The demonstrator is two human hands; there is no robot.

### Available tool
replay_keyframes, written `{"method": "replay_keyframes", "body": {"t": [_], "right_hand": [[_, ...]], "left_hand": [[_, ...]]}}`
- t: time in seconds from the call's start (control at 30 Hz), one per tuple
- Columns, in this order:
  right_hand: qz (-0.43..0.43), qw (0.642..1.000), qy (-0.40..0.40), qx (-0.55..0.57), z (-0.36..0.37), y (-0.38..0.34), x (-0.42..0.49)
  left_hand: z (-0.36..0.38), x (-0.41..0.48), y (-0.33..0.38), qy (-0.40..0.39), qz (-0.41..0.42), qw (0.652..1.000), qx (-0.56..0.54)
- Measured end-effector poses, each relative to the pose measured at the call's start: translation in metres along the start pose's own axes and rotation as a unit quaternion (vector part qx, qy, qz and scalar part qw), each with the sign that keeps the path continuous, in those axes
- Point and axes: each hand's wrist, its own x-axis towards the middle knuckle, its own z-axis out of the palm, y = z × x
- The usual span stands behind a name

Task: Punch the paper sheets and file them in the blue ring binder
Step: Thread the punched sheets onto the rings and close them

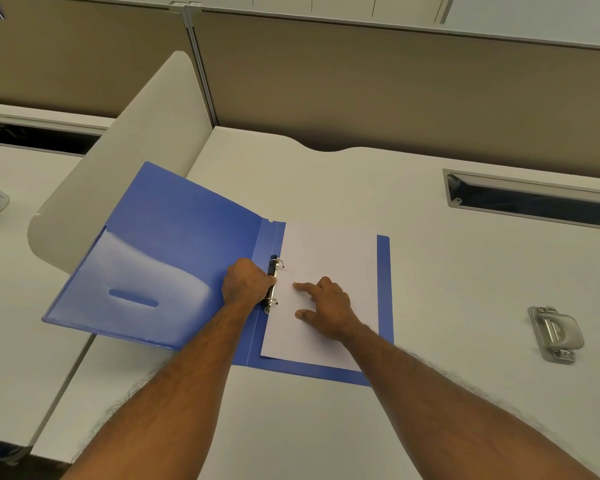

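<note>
The blue ring binder (174, 237) lies open on the white desk, its front cover propped up against a low divider. White paper sheets (329, 258) rest on the binder's right half, left edge at the ring mechanism (273, 284). The two metal rings look parted. My left hand (245, 284) is closed around the middle of the black ring mechanism. Beside it, my right hand (326, 308) lies flat on the paper with fingers spread, index finger pointing toward the rings. A grey hole punch (555, 334) sits on the desk far to the right, apart from both hands.
A rounded white divider (118, 168) stands left of the binder. A cable slot (534, 202) is cut into the desk at the back right. Tan partition walls (395, 91) close off the back. Another desk lies to the left.
</note>
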Motion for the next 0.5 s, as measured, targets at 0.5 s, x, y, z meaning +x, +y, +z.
{"method": "replay_keyframes", "body": {"t": [0.5], "right_hand": [[-0.003, 1.0, 0.002, 0.006, -0.0014, 0.0011, -0.0002]], "left_hand": [[-0.0022, 0.0033, -0.0053, 0.001, 0.022, 1.0, -0.008]]}}
